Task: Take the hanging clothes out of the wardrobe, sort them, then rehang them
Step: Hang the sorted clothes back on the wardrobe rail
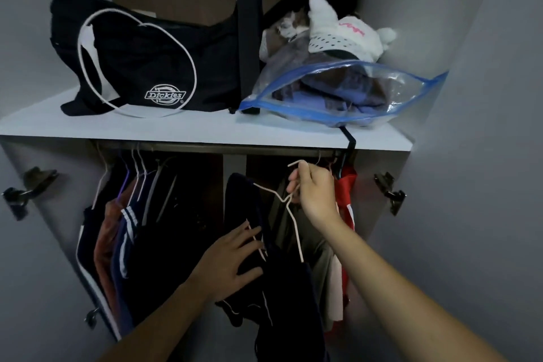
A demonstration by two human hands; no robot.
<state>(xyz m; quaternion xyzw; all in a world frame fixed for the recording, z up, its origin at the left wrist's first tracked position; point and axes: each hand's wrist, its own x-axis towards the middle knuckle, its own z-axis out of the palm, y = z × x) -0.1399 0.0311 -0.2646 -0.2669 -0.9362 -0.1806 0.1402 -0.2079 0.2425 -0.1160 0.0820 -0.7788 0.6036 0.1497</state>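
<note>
My right hand grips the neck of a white wire hanger, whose hook sits just below the wardrobe rail. A dark navy garment hangs from that hanger. My left hand lies with spread fingers against the left side of this garment. Several clothes on hangers hang at the left end of the rail. At the right end hang an olive garment and a red one with white stripes.
A white shelf above the rail carries a black Dickies bag, a clear zip bag of folded clothes and a white cap. Both wardrobe doors stand open, with hinges at left and right.
</note>
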